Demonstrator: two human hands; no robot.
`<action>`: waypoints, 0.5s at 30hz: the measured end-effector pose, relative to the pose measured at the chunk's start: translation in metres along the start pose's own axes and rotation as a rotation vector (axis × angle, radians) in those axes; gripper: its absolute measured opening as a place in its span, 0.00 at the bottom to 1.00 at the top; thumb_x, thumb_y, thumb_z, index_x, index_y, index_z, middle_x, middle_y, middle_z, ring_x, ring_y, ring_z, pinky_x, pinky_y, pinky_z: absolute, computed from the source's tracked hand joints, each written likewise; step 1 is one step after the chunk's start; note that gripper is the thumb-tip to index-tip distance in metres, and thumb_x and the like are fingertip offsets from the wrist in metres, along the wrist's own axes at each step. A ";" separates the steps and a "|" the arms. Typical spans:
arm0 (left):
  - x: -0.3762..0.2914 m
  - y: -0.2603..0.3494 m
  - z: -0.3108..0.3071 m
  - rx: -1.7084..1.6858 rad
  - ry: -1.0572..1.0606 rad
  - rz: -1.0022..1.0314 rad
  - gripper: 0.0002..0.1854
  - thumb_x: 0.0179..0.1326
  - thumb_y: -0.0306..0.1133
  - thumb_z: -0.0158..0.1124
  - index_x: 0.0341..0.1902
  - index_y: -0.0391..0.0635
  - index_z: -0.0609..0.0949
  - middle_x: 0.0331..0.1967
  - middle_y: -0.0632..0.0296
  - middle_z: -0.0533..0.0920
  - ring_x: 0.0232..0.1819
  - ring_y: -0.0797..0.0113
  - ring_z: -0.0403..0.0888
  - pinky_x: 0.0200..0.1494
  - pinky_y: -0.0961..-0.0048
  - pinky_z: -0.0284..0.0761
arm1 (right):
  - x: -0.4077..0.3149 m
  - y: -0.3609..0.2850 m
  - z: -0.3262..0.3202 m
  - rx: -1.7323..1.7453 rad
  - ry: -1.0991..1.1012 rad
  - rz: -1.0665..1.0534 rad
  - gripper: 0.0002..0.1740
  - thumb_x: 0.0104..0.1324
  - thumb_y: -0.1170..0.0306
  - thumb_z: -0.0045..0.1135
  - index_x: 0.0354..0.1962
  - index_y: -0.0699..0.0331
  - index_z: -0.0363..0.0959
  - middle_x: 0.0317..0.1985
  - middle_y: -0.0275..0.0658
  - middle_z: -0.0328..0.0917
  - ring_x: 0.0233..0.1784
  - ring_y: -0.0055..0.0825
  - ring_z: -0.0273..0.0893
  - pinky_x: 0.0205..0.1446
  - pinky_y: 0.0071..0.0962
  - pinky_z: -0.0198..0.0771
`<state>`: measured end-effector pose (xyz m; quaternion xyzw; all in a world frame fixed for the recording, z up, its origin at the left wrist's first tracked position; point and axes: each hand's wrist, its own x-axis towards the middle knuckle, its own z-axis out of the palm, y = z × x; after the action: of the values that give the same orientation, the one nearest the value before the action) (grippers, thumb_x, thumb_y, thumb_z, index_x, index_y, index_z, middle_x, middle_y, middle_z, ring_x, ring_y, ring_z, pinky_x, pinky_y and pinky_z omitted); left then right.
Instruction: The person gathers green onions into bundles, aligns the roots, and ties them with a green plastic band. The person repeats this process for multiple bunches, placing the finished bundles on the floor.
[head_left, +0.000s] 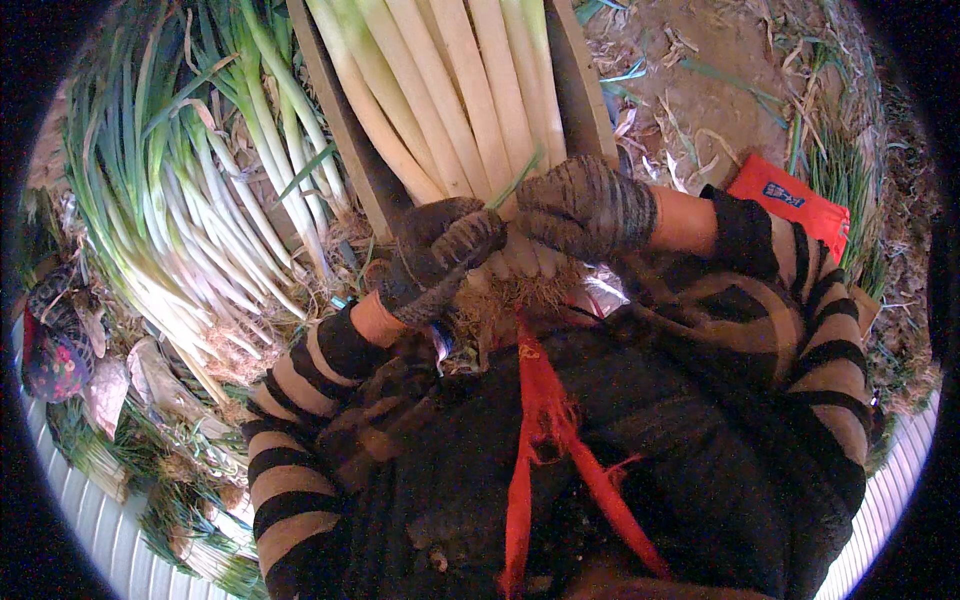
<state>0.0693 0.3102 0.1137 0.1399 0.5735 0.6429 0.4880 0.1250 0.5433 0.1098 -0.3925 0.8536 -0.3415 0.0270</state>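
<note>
A bundle of thick white leek or scallion stalks (457, 97) lies in a narrow wooden trough (341, 127), roots (525, 289) towards my body. Both hands wear dirty knit gloves. My left hand (446, 244) is curled at the bundle's root end, with its fingers bent. Beside it, my right hand (585, 202) rests over the right side of the stalks, fingers curled. A thin green strip (517, 180) sticks up between the hands; which hand pinches it is unclear. Red ribbons (529, 390) hang down over my dark clothing, just below the roots.
Loose green-topped scallions (195, 217) lie on the ground left of the trough. A red packet (787, 199) with writing lies at the right, near more green leaves (847, 187). Smaller bundles (97, 457) lie at lower left, near a patterned cloth item (56, 367).
</note>
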 end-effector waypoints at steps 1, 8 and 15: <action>0.000 0.001 -0.002 0.064 -0.015 -0.014 0.12 0.65 0.36 0.56 0.39 0.37 0.78 0.34 0.59 0.80 0.34 0.73 0.77 0.35 0.75 0.73 | 0.001 0.000 0.003 0.221 -0.056 0.071 0.07 0.61 0.71 0.50 0.35 0.66 0.71 0.34 0.45 0.75 0.31 0.42 0.75 0.32 0.36 0.72; 0.000 0.001 -0.015 0.464 -0.051 0.034 0.15 0.63 0.38 0.55 0.33 0.36 0.80 0.25 0.56 0.80 0.31 0.66 0.79 0.35 0.70 0.74 | -0.007 0.015 0.010 0.293 -0.267 0.332 0.08 0.62 0.64 0.49 0.30 0.58 0.73 0.24 0.39 0.73 0.29 0.39 0.75 0.32 0.35 0.70; 0.001 -0.012 -0.024 0.381 -0.017 0.284 0.19 0.66 0.44 0.51 0.38 0.38 0.80 0.30 0.55 0.81 0.36 0.57 0.80 0.39 0.66 0.75 | -0.001 0.007 0.007 0.149 -0.206 0.310 0.12 0.61 0.62 0.50 0.32 0.62 0.72 0.26 0.45 0.72 0.32 0.41 0.75 0.35 0.38 0.70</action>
<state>0.0570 0.2951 0.0955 0.3142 0.6547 0.5843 0.3622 0.1232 0.5437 0.0998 -0.2862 0.8689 -0.3535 0.1952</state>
